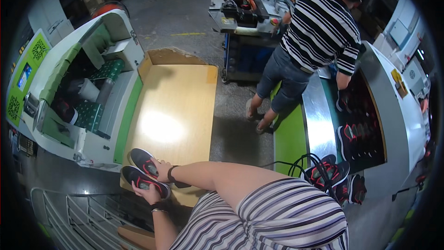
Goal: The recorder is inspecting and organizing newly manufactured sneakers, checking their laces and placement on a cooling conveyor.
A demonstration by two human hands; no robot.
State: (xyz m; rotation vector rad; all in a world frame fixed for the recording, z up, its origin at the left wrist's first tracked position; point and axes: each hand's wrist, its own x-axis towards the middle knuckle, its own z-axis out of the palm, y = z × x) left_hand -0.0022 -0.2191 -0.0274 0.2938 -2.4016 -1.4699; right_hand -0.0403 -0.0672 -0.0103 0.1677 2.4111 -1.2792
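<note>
At the near left corner of the pale wooden tabletop point(185, 92), I hold a pair of dark sneakers with red trim and light soles. My left hand point(149, 193) grips the nearer sneaker point(132, 174) around its side and heel end. The other sneaker point(140, 157) lies just beyond it, with my right hand point(163, 170) closed on its opening. The two shoes sit side by side, toes pointing away to the left. My right arm reaches across in front of me and wears a dark wristband.
A white-and-green machine point(125, 51) borders the table's left side; a metal wire rack point(69, 203) stands near left. On the right, more sneakers point(323, 169) lie among black cables point(300, 161) beside a conveyor machine point(397, 134). A co-worker point(319, 32) in stripes stands there.
</note>
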